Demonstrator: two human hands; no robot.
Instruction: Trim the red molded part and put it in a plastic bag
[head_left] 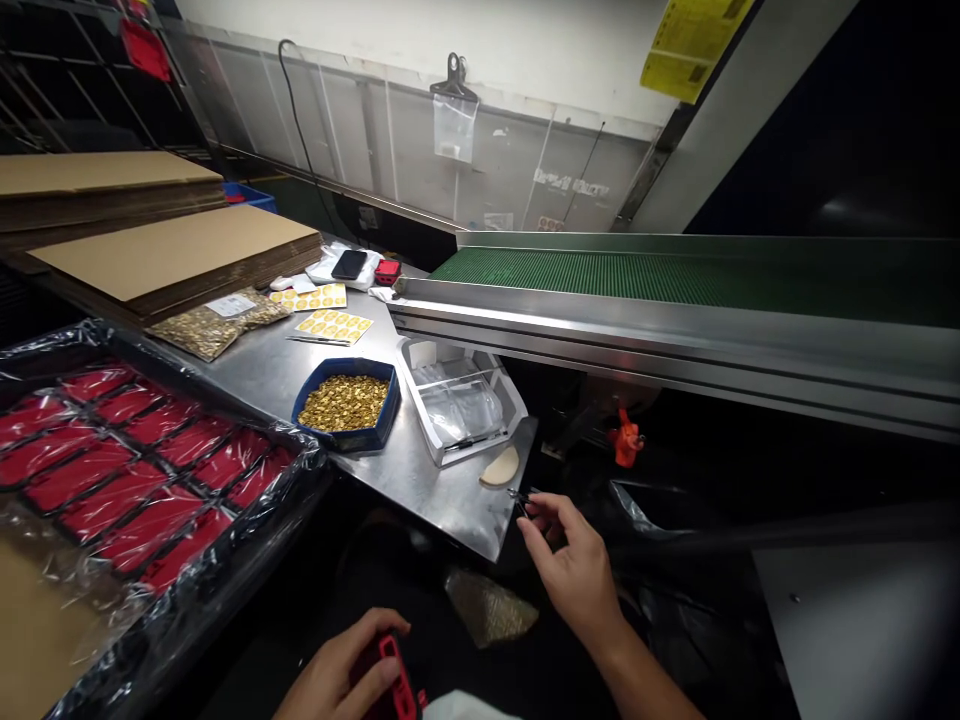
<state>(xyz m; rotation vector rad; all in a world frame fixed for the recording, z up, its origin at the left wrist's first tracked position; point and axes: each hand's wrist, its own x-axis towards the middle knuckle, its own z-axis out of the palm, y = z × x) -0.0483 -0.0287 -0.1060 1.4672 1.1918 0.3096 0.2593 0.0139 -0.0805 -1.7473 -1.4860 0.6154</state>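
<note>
Low in the picture, my left hand grips a red plastic part with a dark face, partly hidden by the fingers. My right hand, over the table's right corner, pinches a small dark thing with a shiny tip; its kind is too small to tell. Just beyond that tip lies a pale half-round piece. Behind it, a white tray holds clear plastic bags and a dark pen-like stick. Left of the tray stands a blue bin full of small gold-coloured metal pieces.
At left, a crate lined with black plastic holds rows of red parts. Cardboard stacks, a bag of metal pieces, sticker sheets and a phone lie behind. A green conveyor with a metal rail runs right.
</note>
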